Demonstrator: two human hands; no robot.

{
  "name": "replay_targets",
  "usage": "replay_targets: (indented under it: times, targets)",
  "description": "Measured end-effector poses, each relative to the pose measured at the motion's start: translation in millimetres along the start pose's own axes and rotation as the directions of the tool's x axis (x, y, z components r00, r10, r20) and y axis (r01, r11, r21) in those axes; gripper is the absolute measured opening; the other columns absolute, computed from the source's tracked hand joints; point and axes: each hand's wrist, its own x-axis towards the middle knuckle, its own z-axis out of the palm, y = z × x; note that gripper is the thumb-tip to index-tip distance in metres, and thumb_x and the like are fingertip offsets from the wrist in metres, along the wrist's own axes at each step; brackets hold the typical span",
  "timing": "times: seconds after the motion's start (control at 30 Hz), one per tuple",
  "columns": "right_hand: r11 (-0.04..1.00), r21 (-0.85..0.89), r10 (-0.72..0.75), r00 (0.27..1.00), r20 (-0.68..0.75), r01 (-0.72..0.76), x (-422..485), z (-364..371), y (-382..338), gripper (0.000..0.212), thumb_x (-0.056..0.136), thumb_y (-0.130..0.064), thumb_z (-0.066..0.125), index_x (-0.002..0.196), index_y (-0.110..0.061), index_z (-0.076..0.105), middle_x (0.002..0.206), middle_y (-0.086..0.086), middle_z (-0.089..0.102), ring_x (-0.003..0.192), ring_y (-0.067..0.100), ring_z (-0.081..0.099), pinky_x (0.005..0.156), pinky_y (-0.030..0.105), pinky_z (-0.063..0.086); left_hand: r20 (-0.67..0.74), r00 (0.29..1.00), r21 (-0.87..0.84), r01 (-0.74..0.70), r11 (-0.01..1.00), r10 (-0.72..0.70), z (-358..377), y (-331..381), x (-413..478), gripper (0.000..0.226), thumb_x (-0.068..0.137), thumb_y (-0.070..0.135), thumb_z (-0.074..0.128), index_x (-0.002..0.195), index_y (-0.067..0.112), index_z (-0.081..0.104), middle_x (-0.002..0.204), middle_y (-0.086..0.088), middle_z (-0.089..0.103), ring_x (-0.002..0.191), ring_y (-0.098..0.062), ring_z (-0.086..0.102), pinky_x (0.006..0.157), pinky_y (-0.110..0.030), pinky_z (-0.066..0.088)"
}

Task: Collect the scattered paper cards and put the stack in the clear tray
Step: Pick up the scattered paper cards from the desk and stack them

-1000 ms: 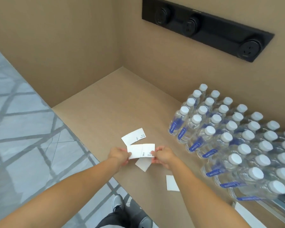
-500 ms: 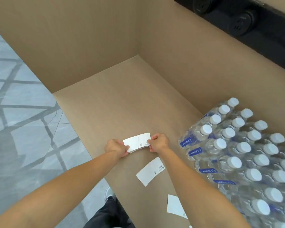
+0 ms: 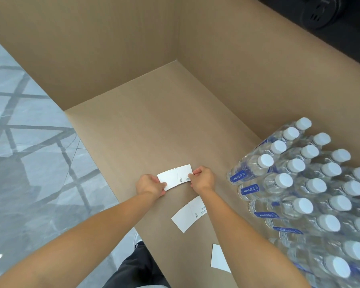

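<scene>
A: Nearest the person, what lies on the brown cardboard surface?

B: 1 white paper card lies flat beside the right forearm, on its inner side and partly hidden by it. Farther out, another white rectangular paper card with small print lies between the 2 forearms, just short of the hands and touching neither.

A: And the hands?

B: The left hand pinches the left end of a white paper card stack, thumb on top. The right hand is closed on the right end, fingers curled over the edge. The stack sits between the 2 hands, nearly level; whether it rests on the cardboard or is held just above it, I cannot tell. How many cards it holds I cannot tell either.

A: Right of the hands?

B: A shrink-wrapped pack of clear plastic water bottles with white caps and blue labels, near the right hand but apart from it.

A: Beyond the hands?

B: Bare cardboard running to 2 upright brown cardboard walls that meet in a corner. Left of the left hand, a grey tiled floor.
</scene>
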Motion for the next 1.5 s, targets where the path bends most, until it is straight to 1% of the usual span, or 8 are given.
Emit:
replay_targets:
  times: [0.17, 0.33, 0.57, 0.8, 1.03, 1.23, 1.37, 1.5]
  targets:
    - [1.0, -0.001, -0.02, 1.0, -0.012, 0.02, -4.2, -5.0, -0.1, 0.006, 0.083, -0.009, 0.065, 0.082, -0.015, 0.067, 0.092, 0.012, 0.073, 0.089, 0.034, 0.071, 0.082, 0.044, 0.059, -0.014, 0.999, 0.037, -0.04, 0.999, 0.041, 1.9, -3.0, 0.7, 0.018, 0.08, 0.009, 0.076, 0.08, 0.012, 0.059, 0.089, -0.011, 0.069, 0.035, -0.009, 0.062, 0.036, -0.012, 0.047]
    - [0.997, -0.068, -0.051, 0.996, -0.078, 0.046, -20.1, -25.4, 0.9, 0.024, 0.086, -0.006, 0.05, 0.087, -0.01, 0.073, 0.087, 0.008, 0.072, 0.088, 0.03, 0.069, 0.075, 0.028, 0.054, -0.027, 0.999, 0.091, -0.029, 0.995, 0.032, -1.2, -4.2, -10.5, 0.027, 0.081, 0.016, 0.076, 0.065, 0.017, 0.054, 0.061, -0.007, 0.066, 0.059, -0.024, 0.069, 0.081, -0.032, 0.06]
    - [0.987, -0.14, -0.095, 0.992, -0.082, 0.083, -48.9, -64.8, 19.5, 0.029, 0.087, -0.006, 0.045, 0.098, -0.01, 0.072, 0.106, 0.013, 0.072, 0.103, 0.03, 0.063, 0.083, 0.029, 0.049, -0.028, 0.998, 0.075, -0.059, 0.995, 0.061, -8.5, -10.2, -53.1, 0.017, 0.084, 0.021, 0.072, 0.078, 0.01, 0.061, 0.084, -0.017, 0.072, 0.068, -0.034, 0.072, 0.08, -0.042, 0.063]
    - [0.956, -0.246, -0.164, 0.986, 0.011, 0.162, -73.5, -81.9, 43.6, 0.029, 0.086, -0.007, 0.046, 0.102, -0.007, 0.07, 0.109, 0.016, 0.069, 0.104, 0.032, 0.062, 0.085, 0.031, 0.05, -0.02, 0.995, 0.145, -0.089, 0.985, 0.093, 0.8, -39.2, -104.9, 0.022, 0.084, 0.026, 0.066, 0.069, 0.011, 0.06, 0.089, -0.017, 0.072, 0.077, -0.034, 0.072, 0.081, -0.041, 0.062]
    - [0.943, -0.292, -0.136, 0.986, 0.091, 0.157, -83.2, -76.6, 62.9, 0.027, 0.085, -0.018, 0.054, 0.105, -0.007, 0.068, 0.111, 0.014, 0.063, 0.106, 0.033, 0.06, 0.087, 0.031, 0.049, -0.004, 0.999, 0.179, -0.039, 0.983, 0.041, 14.7, -73.9, -127.2, 0.033, 0.084, 0.028, 0.062, 0.096, -0.002, 0.07, 0.096, -0.021, 0.075, 0.074, -0.034, 0.069, 0.077, -0.039, 0.062]
    - [0.877, -0.425, -0.191, 0.974, 0.124, 0.226, -84.7, -63.8, 76.4, 0.023, 0.085, -0.024, 0.056, 0.102, -0.01, 0.063, 0.121, 0.014, 0.06, 0.118, 0.033, 0.053, 0.097, 0.035, 0.046, -0.09, 0.996, 0.162, 0.01, 0.987, 0.005, 27.5, -89.6, -126.7, 0.032, 0.084, 0.028, 0.068, 0.066, 0.008, 0.052, 0.079, -0.017, 0.067, 0.059, -0.031, 0.063, 0.071, -0.037, 0.062]
    - [0.85, -0.468, -0.2, 0.971, 0.133, 0.24, -80.6, -52.9, 82.4, 0.034, 0.087, -0.026, 0.054, 0.114, -0.006, 0.06, 0.128, 0.014, 0.05, 0.124, 0.034, 0.045, 0.1, 0.037, 0.041, -0.124, 0.992, 0.106, 0.003, 0.994, 0.01, 33.6, -93.4, -125.2, 0.022, 0.084, 0.025, 0.067, 0.076, 0.007, 0.056, 0.087, -0.018, 0.066, 0.079, -0.035, 0.071, 0.076, -0.04, 0.061]
    - [0.839, -0.49, -0.204, 0.972, 0.117, 0.235, -75.1, -44.3, 86.3, 0.034, 0.089, -0.023, 0.051, 0.118, -0.006, 0.058, 0.134, 0.01, 0.042, 0.126, 0.033, 0.039, 0.098, 0.036, 0.041, -0.153, 0.988, 0.086, 0.005, 0.996, 0.008, 42.7, -99.1, -118.6, 0.019, 0.083, 0.02, 0.066, 0.068, 0.014, 0.056, 0.071, -0.011, 0.059, 0.068, -0.03, 0.061, 0.075, -0.037, 0.058]
